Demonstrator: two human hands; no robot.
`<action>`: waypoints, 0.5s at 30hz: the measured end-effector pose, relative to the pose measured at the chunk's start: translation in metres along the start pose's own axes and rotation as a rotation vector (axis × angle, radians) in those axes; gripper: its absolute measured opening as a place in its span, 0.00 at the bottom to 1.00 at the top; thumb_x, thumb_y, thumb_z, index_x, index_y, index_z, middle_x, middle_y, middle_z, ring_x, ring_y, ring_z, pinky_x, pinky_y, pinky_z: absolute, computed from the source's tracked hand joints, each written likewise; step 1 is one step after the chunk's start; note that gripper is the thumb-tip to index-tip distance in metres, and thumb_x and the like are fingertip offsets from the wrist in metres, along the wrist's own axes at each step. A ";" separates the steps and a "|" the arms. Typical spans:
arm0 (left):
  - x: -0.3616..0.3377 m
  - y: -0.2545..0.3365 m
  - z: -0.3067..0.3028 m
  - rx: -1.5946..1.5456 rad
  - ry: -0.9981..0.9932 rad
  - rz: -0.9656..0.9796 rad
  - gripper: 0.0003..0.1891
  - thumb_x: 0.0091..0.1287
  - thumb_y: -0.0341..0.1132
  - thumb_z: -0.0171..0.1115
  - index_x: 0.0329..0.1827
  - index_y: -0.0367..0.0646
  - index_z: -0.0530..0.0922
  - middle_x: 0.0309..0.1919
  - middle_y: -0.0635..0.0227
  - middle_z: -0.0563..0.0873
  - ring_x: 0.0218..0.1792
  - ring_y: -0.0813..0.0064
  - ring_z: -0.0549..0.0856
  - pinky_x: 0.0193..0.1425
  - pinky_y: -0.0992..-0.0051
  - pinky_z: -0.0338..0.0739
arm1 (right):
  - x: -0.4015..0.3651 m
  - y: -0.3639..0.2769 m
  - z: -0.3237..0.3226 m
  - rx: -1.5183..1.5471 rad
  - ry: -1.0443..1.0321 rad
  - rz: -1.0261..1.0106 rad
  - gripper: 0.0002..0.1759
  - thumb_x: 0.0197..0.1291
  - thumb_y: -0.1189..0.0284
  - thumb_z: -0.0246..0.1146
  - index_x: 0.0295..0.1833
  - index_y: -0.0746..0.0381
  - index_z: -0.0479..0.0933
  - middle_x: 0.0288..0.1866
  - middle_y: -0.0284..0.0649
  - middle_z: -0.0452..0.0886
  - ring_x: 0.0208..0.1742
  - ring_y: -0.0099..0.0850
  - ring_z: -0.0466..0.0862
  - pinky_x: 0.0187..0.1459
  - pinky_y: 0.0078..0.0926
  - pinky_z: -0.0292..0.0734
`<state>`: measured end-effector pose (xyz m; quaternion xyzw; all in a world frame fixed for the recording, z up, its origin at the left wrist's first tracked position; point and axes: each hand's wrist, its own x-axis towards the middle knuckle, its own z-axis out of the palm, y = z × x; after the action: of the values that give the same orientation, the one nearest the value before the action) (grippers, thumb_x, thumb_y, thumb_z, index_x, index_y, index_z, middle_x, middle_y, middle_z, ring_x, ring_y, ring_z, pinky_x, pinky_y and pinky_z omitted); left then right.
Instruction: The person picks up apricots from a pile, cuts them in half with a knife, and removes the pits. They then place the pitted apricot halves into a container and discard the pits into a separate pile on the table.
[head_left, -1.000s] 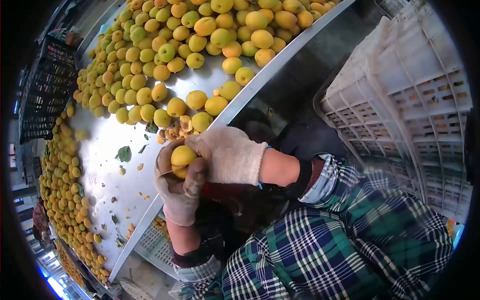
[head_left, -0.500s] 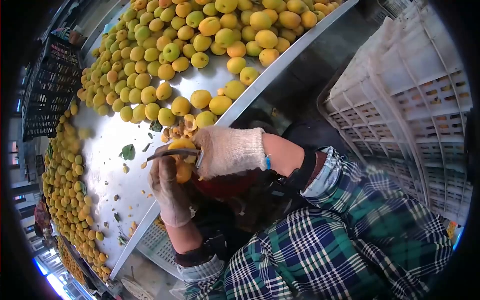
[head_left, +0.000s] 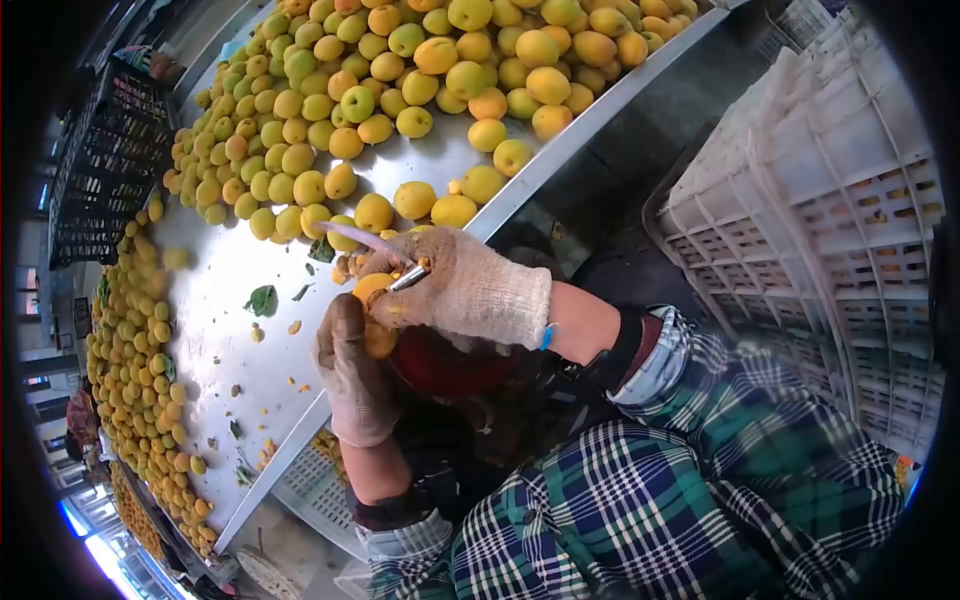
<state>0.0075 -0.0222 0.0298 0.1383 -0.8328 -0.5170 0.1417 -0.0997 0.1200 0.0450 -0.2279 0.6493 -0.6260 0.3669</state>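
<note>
Both gloved hands meet over the near edge of the table (head_left: 205,335): the left hand (head_left: 350,375) curls its fingers about a yellow fruit (head_left: 373,286), and the right hand (head_left: 465,285) is closed on a slim tool (head_left: 362,239), its thumb up against the fruit. Half a second ago I had the tool lying across the fruit; now it slants up over the right hand towards the far pile (head_left: 435,55), which I read as the fruit being turned or opened, the work on it unfinished. Two yellow lobes show between the gloves, yet I can't tell whether they are separate halves. Gloves cover most of the fruit and several fingertips, I can't make out the tool's edge, and the red bucket (head_left: 450,365) below is partly hidden by the right hand.
</note>
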 end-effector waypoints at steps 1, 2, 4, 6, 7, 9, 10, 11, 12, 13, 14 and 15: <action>0.001 0.000 0.001 -0.076 0.009 -0.027 0.29 0.71 0.55 0.53 0.61 0.36 0.71 0.49 0.62 0.81 0.47 0.69 0.81 0.53 0.70 0.76 | -0.002 -0.001 0.001 0.115 -0.008 0.047 0.21 0.56 0.67 0.69 0.54 0.63 0.77 0.35 0.36 0.84 0.35 0.23 0.82 0.39 0.19 0.77; 0.002 0.001 0.001 -0.151 0.020 -0.053 0.31 0.71 0.56 0.51 0.64 0.37 0.69 0.51 0.62 0.81 0.49 0.68 0.82 0.54 0.68 0.76 | -0.004 -0.003 0.002 0.230 -0.010 0.095 0.20 0.58 0.66 0.69 0.54 0.63 0.77 0.34 0.35 0.84 0.31 0.22 0.81 0.35 0.19 0.77; 0.004 0.005 0.009 -0.941 0.035 -0.427 0.32 0.71 0.59 0.50 0.66 0.40 0.67 0.52 0.61 0.80 0.51 0.65 0.82 0.56 0.66 0.77 | -0.010 -0.005 0.003 0.556 -0.033 0.173 0.19 0.60 0.66 0.68 0.54 0.62 0.78 0.33 0.35 0.84 0.23 0.21 0.79 0.24 0.17 0.74; 0.002 0.005 0.017 -1.078 -0.101 -0.401 0.32 0.71 0.60 0.48 0.66 0.42 0.67 0.53 0.61 0.80 0.53 0.66 0.81 0.58 0.65 0.76 | -0.013 -0.005 0.012 0.714 0.031 0.143 0.17 0.62 0.67 0.66 0.55 0.62 0.78 0.32 0.34 0.83 0.18 0.19 0.74 0.18 0.15 0.68; 0.001 0.003 0.022 -1.145 -0.170 -0.384 0.32 0.72 0.60 0.48 0.65 0.43 0.67 0.54 0.61 0.79 0.54 0.66 0.80 0.59 0.65 0.76 | -0.013 -0.005 0.018 0.792 0.061 0.125 0.17 0.64 0.67 0.65 0.55 0.62 0.78 0.31 0.34 0.83 0.15 0.18 0.72 0.15 0.14 0.65; 0.004 0.000 0.029 -1.001 -0.019 -0.395 0.29 0.73 0.57 0.46 0.65 0.42 0.67 0.55 0.60 0.78 0.56 0.67 0.79 0.61 0.66 0.75 | -0.009 0.001 0.025 0.756 0.114 0.081 0.16 0.65 0.71 0.62 0.57 0.62 0.77 0.33 0.35 0.83 0.19 0.18 0.76 0.18 0.15 0.70; 0.004 0.000 0.027 -0.856 -0.019 -0.339 0.29 0.73 0.56 0.46 0.64 0.41 0.68 0.56 0.60 0.78 0.56 0.67 0.79 0.61 0.66 0.75 | -0.011 0.000 0.026 0.707 0.120 0.065 0.16 0.66 0.72 0.61 0.58 0.62 0.77 0.35 0.35 0.84 0.22 0.18 0.78 0.21 0.15 0.72; 0.002 0.000 0.025 -0.711 -0.018 -0.283 0.28 0.74 0.55 0.46 0.64 0.41 0.68 0.56 0.60 0.78 0.56 0.67 0.79 0.62 0.66 0.74 | -0.013 -0.001 0.028 0.659 0.126 0.048 0.16 0.66 0.72 0.60 0.58 0.62 0.76 0.37 0.36 0.84 0.25 0.18 0.80 0.24 0.15 0.75; 0.001 -0.004 0.025 -0.615 0.005 -0.251 0.26 0.74 0.52 0.45 0.64 0.40 0.68 0.56 0.59 0.78 0.57 0.66 0.79 0.62 0.65 0.74 | -0.003 0.005 0.039 0.565 0.206 -0.126 0.22 0.64 0.75 0.59 0.63 0.62 0.72 0.45 0.40 0.84 0.38 0.24 0.84 0.40 0.23 0.81; 0.000 -0.010 0.024 -0.648 0.008 -0.240 0.23 0.73 0.46 0.49 0.63 0.41 0.68 0.55 0.59 0.78 0.55 0.67 0.79 0.60 0.66 0.75 | -0.005 0.012 0.043 0.320 0.251 -0.178 0.24 0.62 0.75 0.59 0.65 0.62 0.70 0.47 0.41 0.83 0.43 0.27 0.84 0.45 0.25 0.80; -0.001 -0.016 0.024 -0.681 0.011 -0.228 0.20 0.72 0.40 0.53 0.63 0.42 0.68 0.53 0.58 0.79 0.54 0.67 0.80 0.57 0.66 0.75 | -0.007 0.018 0.045 0.075 0.293 -0.230 0.27 0.61 0.75 0.59 0.67 0.62 0.68 0.49 0.42 0.83 0.47 0.29 0.84 0.50 0.26 0.79; -0.001 -0.016 0.023 -0.609 0.014 -0.180 0.19 0.71 0.37 0.54 0.63 0.43 0.68 0.52 0.58 0.80 0.53 0.67 0.80 0.57 0.67 0.76 | -0.008 0.014 0.046 -0.170 0.334 -0.279 0.30 0.60 0.76 0.60 0.69 0.62 0.66 0.52 0.43 0.82 0.51 0.31 0.83 0.54 0.28 0.77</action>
<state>0.0005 -0.0095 0.0057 0.1659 -0.6231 -0.7521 0.1358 -0.0575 0.0984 0.0357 -0.2388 0.7136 -0.6427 0.1440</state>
